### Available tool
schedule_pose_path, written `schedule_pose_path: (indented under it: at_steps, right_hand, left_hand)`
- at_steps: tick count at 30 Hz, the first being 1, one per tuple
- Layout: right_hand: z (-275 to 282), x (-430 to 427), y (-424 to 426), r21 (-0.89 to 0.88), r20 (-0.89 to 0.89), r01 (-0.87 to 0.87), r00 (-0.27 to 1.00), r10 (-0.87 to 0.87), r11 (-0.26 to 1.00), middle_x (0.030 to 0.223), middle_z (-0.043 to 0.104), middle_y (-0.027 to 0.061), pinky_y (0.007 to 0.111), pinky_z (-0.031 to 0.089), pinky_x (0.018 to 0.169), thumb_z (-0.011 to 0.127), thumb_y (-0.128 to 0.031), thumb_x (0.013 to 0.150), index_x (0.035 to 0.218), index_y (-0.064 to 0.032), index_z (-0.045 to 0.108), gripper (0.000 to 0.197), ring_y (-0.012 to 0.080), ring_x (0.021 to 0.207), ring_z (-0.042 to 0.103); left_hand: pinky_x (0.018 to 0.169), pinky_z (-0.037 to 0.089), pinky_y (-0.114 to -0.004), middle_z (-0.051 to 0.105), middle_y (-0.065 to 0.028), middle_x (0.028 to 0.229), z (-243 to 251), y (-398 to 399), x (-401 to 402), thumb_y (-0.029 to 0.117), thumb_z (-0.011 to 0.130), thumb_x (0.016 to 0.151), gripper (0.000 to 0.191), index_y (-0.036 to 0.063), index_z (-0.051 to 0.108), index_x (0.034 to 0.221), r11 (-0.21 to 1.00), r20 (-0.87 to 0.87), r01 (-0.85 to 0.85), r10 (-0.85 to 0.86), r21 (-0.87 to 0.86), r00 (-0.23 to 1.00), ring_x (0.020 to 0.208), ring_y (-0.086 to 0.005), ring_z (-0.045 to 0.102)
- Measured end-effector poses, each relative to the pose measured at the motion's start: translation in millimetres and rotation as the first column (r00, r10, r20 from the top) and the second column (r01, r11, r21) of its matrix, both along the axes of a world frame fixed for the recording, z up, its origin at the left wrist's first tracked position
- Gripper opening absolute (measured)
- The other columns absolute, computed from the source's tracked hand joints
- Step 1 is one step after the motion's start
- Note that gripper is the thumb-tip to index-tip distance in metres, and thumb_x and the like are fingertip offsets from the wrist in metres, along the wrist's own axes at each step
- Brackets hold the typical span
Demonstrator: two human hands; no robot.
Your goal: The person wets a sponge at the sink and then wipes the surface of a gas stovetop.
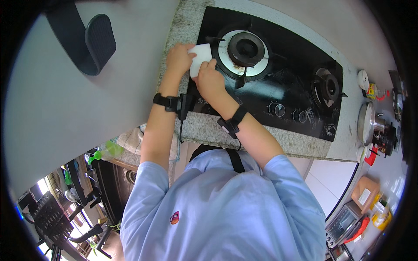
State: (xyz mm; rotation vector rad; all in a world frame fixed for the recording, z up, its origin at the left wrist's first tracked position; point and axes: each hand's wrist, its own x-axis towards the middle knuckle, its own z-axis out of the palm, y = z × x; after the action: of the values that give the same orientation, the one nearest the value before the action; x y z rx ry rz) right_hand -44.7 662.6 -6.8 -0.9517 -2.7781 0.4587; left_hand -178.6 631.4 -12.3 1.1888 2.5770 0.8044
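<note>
A white sponge pad is held between both hands above the left end of a black glass gas hob. My left hand grips its left side, thumb on the face. My right hand pinches its lower right part, fingers over the near edge. Just right of the pad lies the left burner, with a silvery ring bearing brown stains. The right burner is at the far end. Two control knobs sit near the front edge, with whitish marks on the glass beside them.
Speckled stone countertop borders the hob. A pale wall panel rises close on the left. A pan lid, jars and a toaster oven stand at the right. Below left are a green-capped bottle and a cloth.
</note>
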Motion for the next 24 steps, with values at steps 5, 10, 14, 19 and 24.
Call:
schedule_pose_path:
  at_steps: [5, 10, 14, 19, 24]
  right_hand:
    - [15.6, 44.0, -24.3, -0.042, 0.092, -0.092, 0.991, 0.096, 0.995, 0.099, 0.048, 0.0175, 0.028, 0.051, 0.05, 0.076, -0.037, 0.066, 0.094, 0.0016, 0.052, 0.053, 0.022, 0.063, 0.063]
    - [24.7, 98.1, -31.2, -0.034, 0.219, -0.134, 0.966, 0.139, 0.99, 0.105, 0.047, 0.0175, 0.029, 0.05, 0.051, 0.075, -0.037, 0.066, 0.101, 0.0043, 0.053, 0.058, 0.0223, 0.06, 0.061]
    - [17.5, 107.4, -27.7, 0.014, 0.175, -0.161, 0.972, 0.156, 0.987, 0.109, 0.047, 0.0179, 0.03, 0.051, 0.05, 0.074, -0.031, 0.065, 0.105, 0.007, 0.053, 0.059, 0.0221, 0.061, 0.062]
    - [15.0, 75.4, -1.3, 0.034, 0.088, -0.182, 0.98, 0.179, 0.983, 0.11, 0.047, 0.019, 0.031, 0.052, 0.051, 0.075, -0.015, 0.058, 0.104, 0.0076, 0.053, 0.056, 0.0227, 0.063, 0.064]
    - [21.9, 92.2, 10.2, -0.009, 0.108, -0.17, 0.979, 0.17, 0.985, 0.11, 0.047, 0.018, 0.031, 0.052, 0.055, 0.073, -0.008, 0.055, 0.109, 0.007, 0.049, 0.062, 0.0253, 0.065, 0.064]
  left_hand:
    - [0.077, 0.047, -0.04, 0.061, -0.0195, 0.091, -3.7, -44.6, 32.4, 0.019, 0.072, 0.071, 0.032, 0.0054, 0.066, 0.099, 0.998, 0.027, 0.044, -0.045, 0.049, 0.999, 0.087, -0.0343, 0.059]
    - [0.071, 0.044, -0.04, 0.059, -0.0144, 0.083, 4.9, -76.2, 97.2, 0.022, 0.073, 0.07, 0.031, 0.0026, 0.064, 0.093, 0.993, 0.022, -0.006, 0.004, 0.116, 1.0, 0.076, -0.0316, 0.055]
    - [0.067, 0.043, -0.038, 0.057, -0.0128, 0.079, -1.4, -76.0, 114.2, 0.024, 0.073, 0.071, 0.03, 0.0029, 0.063, 0.09, 0.983, -0.013, -0.094, 0.097, 0.16, 0.995, 0.074, -0.0292, 0.055]
    - [0.063, 0.043, -0.038, 0.056, -0.011, 0.071, -1.9, -59.3, 92.6, 0.027, 0.073, 0.071, 0.032, 0.0033, 0.063, 0.089, 0.971, -0.072, -0.212, 0.22, 0.108, 0.973, 0.07, -0.0277, 0.055]
    - [0.057, 0.043, -0.038, 0.055, -0.0092, 0.065, 2.0, -57.0, 98.2, 0.029, 0.075, 0.069, 0.032, 0.0032, 0.063, 0.084, 0.991, 0.124, -0.106, 0.094, 0.088, 0.988, 0.06, -0.0272, 0.054]
